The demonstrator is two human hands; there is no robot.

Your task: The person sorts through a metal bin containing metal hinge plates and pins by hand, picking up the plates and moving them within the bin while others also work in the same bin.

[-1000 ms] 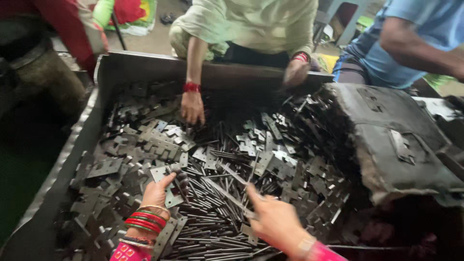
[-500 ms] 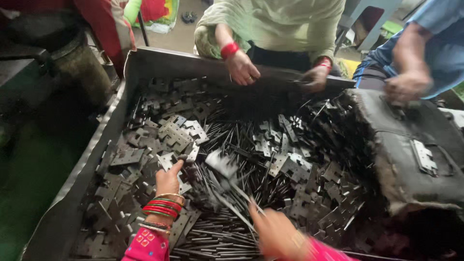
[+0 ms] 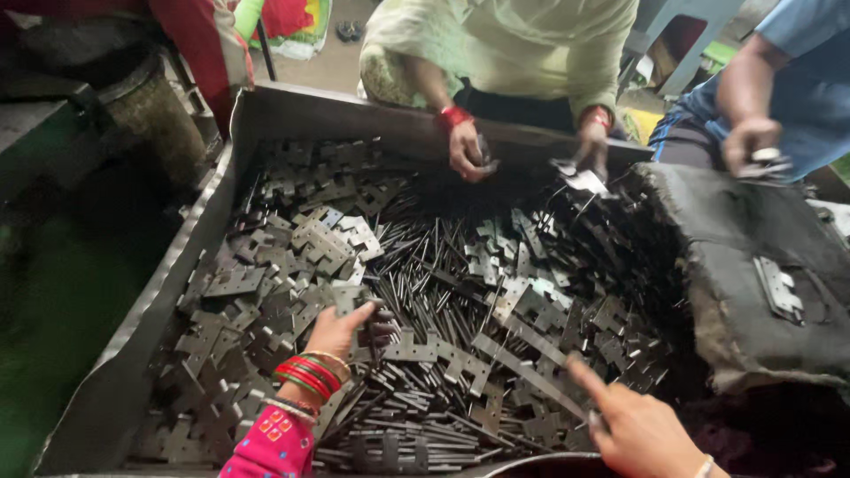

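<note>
Nearest to me, my left hand (image 3: pixel 341 332) sits low in the metal bin (image 3: pixel 133 372), fingers curled down onto the pile and pinching what looks like a thin dark pin among the flat notched plates (image 3: pixel 323 235); red bangles (image 3: pixel 305 376) ring that wrist above a pink cuff. My right hand (image 3: pixel 633 429) is apart from it, over to the right, fingers spread loose with the forefinger out toward a long flat strip (image 3: pixel 522 372); it clamps on nothing. The pins (image 3: pixel 425 265) run in a dark drift through the middle of the bin, between the plate heaps on either side.

I judge the risks plain enough: the stamped edges look sharp, so bare fingers dragged through the heap could get cut, and a pin tugged from under overlapping plates could snag and flick loose pieces.

Counting: two of my hands, and plates and pins far too many to number. One grey padded block (image 3: pixel 753 292) stands at the right, with one bright plate (image 3: pixel 779 288) lying on it.

Farther off, one person in a pale green top works at the far rim with two hands (image 3: pixel 469 150), each holding a small part. At the far right, one hand (image 3: pixel 748 142) of a person in blue grips another piece.
</note>
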